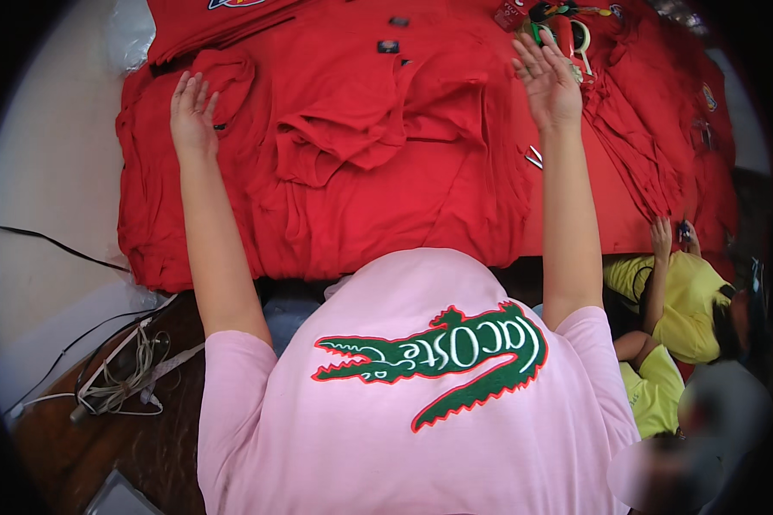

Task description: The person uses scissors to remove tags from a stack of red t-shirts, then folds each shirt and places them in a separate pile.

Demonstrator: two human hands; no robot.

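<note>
Both my arms reach forward over a broad pile of red shirts (404, 197). My left hand (195, 114) is raised over the left part of the pile, palm turned up, fingers spread, with nothing in it. To the right, my right hand (550, 86) is also open and holds nothing, its palm showing. Just beyond its fingers is a roll of tape (581, 36) among small tools. A small metal tool (534, 157), partly hidden by my right forearm, lies on a flat red surface. Between my hands the red cloth lies bunched and folded, with small dark labels (388, 46) on it.
More red shirts (644, 146) lie at the right. A red container (512, 14) stands at the back. Two people in yellow shirts (687, 309) are at the lower right, one with hands at the cloth's edge. Tangled cables (133, 373) lie on a brown surface at left.
</note>
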